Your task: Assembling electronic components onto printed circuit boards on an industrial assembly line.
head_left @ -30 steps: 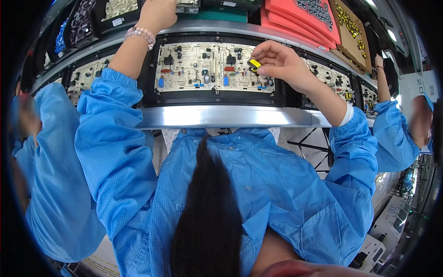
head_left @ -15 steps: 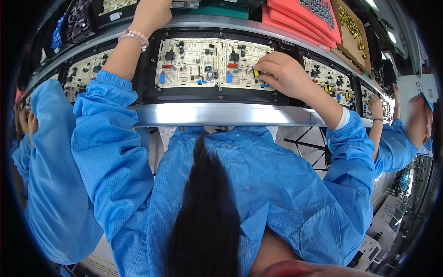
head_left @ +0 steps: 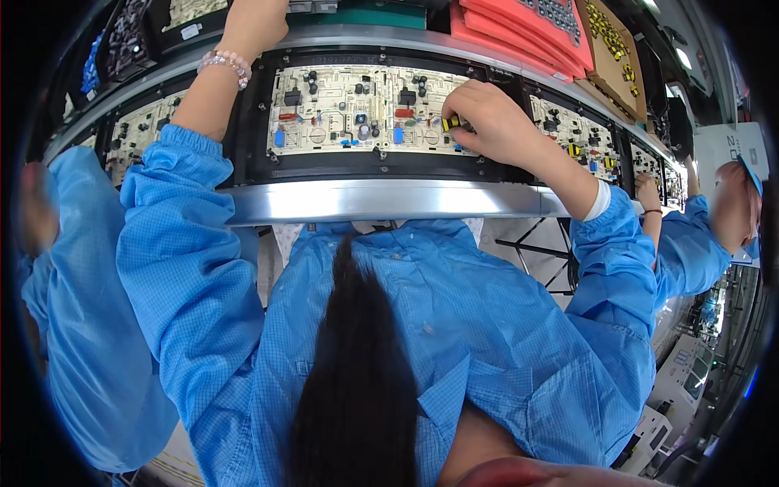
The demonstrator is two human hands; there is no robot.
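Two pale circuit boards sit side by side in a black frame in front of me, a left board (head_left: 329, 97) and a right board (head_left: 418, 93). Both carry black, blue and red parts. My right hand (head_left: 491, 122) is over the right board's right side, thumb and fingers pinching a small yellow-and-black component (head_left: 451, 122) at the board's surface. Its underside is hidden, so whether it is seated cannot be made out. My left hand (head_left: 256, 24) reaches past the frame to the top edge, beside a grey part (head_left: 312, 6); its fingers are out of sight.
Red foam sheets (head_left: 519, 40) bear many small metal parts, beside a cardboard box (head_left: 621, 69) of yellow-and-black components. Black bins (head_left: 126, 40) stand at far left. A metal rail (head_left: 373, 201) runs along the near side. Co-workers in blue sit left and right (head_left: 690, 252).
My right hand stays at the same spot on the board, its fingers curled a little more round the yellow-and-black component. The whole view has shifted slightly. The left co-worker's head has come into view.
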